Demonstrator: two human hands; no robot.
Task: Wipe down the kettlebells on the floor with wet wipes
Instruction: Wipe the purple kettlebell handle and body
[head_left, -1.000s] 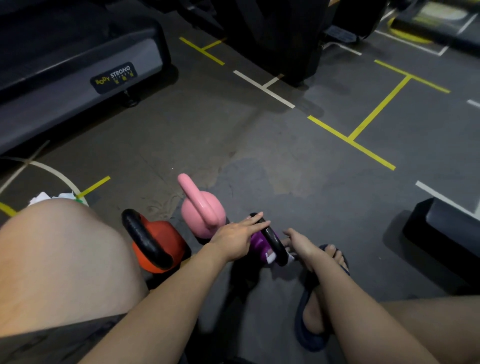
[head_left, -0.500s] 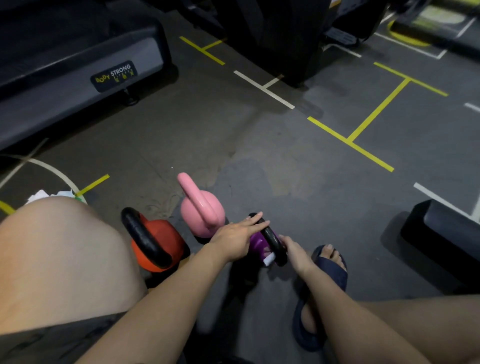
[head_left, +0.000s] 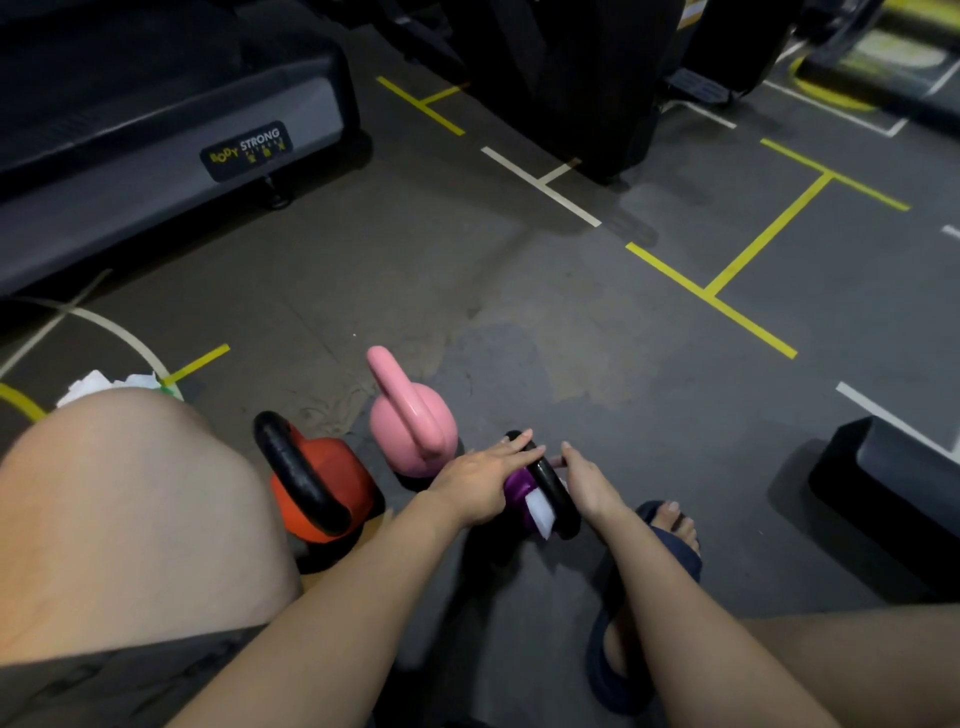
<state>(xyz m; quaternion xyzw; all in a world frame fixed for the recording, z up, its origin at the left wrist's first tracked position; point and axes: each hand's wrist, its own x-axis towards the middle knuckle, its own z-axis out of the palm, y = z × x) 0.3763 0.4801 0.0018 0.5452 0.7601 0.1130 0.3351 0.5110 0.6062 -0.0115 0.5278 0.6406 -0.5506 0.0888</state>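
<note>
Two hands | left (head_left: 483, 475) flat on purple kettlebell (head_left: 517, 492) | right (head_left: 587, 480) unclear (label (head_left: 249, 150): BODY STRONG)

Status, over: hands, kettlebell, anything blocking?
Left hand flat on black handle of purple kettlebell. Right hand at handle, fingers hidden; white wipe beneath. Pink kettlebell close behind.

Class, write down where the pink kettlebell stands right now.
In the head view, the pink kettlebell stands left of centre, between the orange kettlebell and the purple kettlebell.
</note>
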